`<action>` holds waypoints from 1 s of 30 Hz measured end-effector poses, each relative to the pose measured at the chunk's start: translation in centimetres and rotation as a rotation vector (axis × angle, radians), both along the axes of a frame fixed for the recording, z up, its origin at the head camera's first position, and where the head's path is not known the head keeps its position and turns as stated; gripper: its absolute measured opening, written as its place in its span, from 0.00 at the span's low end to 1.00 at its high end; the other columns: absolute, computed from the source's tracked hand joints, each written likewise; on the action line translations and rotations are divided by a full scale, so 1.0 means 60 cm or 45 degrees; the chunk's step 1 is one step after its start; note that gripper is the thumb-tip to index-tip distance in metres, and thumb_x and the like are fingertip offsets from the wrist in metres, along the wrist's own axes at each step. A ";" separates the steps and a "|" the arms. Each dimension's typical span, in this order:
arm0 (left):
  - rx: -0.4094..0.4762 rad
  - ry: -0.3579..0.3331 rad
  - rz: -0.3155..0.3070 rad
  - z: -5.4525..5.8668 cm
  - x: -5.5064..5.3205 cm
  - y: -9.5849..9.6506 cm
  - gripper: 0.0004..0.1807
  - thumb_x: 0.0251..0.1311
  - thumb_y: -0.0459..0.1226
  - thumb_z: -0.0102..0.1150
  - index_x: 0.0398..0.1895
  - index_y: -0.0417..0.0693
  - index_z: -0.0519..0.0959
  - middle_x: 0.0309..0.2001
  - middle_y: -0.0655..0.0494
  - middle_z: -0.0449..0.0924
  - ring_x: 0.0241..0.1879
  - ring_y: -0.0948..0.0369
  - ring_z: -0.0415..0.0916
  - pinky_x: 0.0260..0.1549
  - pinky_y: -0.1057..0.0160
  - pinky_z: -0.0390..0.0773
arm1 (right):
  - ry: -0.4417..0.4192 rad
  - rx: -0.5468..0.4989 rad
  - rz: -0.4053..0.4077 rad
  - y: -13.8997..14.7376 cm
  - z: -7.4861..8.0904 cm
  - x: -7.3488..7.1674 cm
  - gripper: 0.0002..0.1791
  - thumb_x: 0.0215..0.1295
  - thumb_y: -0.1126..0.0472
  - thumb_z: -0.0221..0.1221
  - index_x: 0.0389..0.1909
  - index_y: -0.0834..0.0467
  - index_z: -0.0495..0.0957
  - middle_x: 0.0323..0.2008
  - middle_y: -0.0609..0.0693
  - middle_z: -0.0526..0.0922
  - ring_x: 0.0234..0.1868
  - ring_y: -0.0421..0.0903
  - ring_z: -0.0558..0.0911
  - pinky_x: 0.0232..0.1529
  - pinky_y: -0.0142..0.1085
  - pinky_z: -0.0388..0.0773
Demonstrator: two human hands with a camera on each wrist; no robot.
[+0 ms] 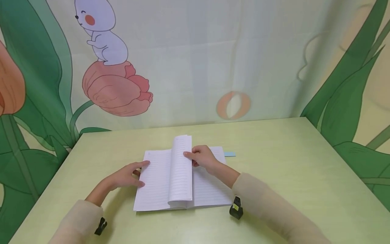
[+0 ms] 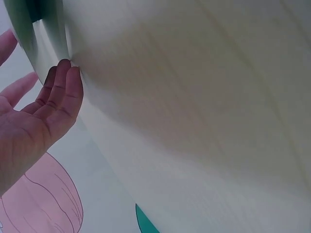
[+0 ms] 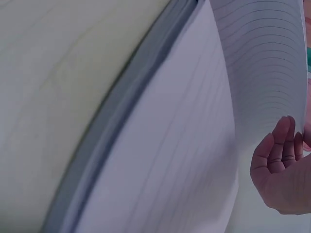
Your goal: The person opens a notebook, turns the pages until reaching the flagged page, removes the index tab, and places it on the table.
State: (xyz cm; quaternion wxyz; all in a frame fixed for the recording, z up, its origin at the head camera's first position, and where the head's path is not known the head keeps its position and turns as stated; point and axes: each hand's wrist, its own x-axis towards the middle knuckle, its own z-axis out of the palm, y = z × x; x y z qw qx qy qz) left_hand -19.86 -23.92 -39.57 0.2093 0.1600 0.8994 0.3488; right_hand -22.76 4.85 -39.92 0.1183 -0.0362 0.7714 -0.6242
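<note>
An open notebook [image 1: 153,186] with ruled white pages lies on the table in the head view. My right hand [image 1: 204,157] pinches the edge of a raised page [image 1: 180,173], thumb on its near face and the other fingers behind. The page stands curled up near the notebook's middle; one or more sheets may be lifted. At the notebook's left edge, my left hand [image 1: 123,177] rests with fingers and thumb spread, touching the left page. In the right wrist view, the curled fingers of my right hand [image 3: 282,170] are behind the lifted page [image 3: 265,63].
The pale yellow-green table [image 1: 292,162] extends around the notebook. A light blue strip [image 1: 230,154] sticks out past the notebook's upper right edge. Behind the table hangs a curtain [image 1: 189,67] printed with flowers and an animal. Black clips [image 1: 236,209] sit at both sleeves.
</note>
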 end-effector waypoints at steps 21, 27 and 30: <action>0.191 -0.161 0.092 0.009 0.000 0.004 0.36 0.70 0.52 0.28 0.71 0.45 0.32 0.67 0.34 0.42 0.55 0.41 0.60 0.43 0.46 0.71 | -0.057 -0.097 0.128 -0.085 -0.029 0.016 0.19 0.68 0.55 0.50 0.27 0.68 0.77 0.22 0.53 0.81 0.24 0.43 0.80 0.26 0.30 0.72; 0.196 -0.150 0.087 0.009 0.001 0.001 0.37 0.69 0.52 0.31 0.71 0.46 0.32 0.67 0.34 0.42 0.55 0.42 0.60 0.43 0.46 0.71 | 0.048 0.042 0.220 -0.092 -0.034 0.022 0.17 0.65 0.57 0.53 0.25 0.67 0.77 0.26 0.55 0.82 0.29 0.43 0.80 0.28 0.29 0.67; 0.188 -0.141 0.088 0.008 0.000 0.000 0.37 0.69 0.52 0.32 0.71 0.46 0.33 0.66 0.34 0.45 0.54 0.42 0.61 0.42 0.47 0.71 | 0.148 0.175 0.308 -0.097 -0.039 0.024 0.15 0.64 0.57 0.54 0.28 0.64 0.81 0.28 0.50 0.82 0.31 0.39 0.77 0.34 0.28 0.68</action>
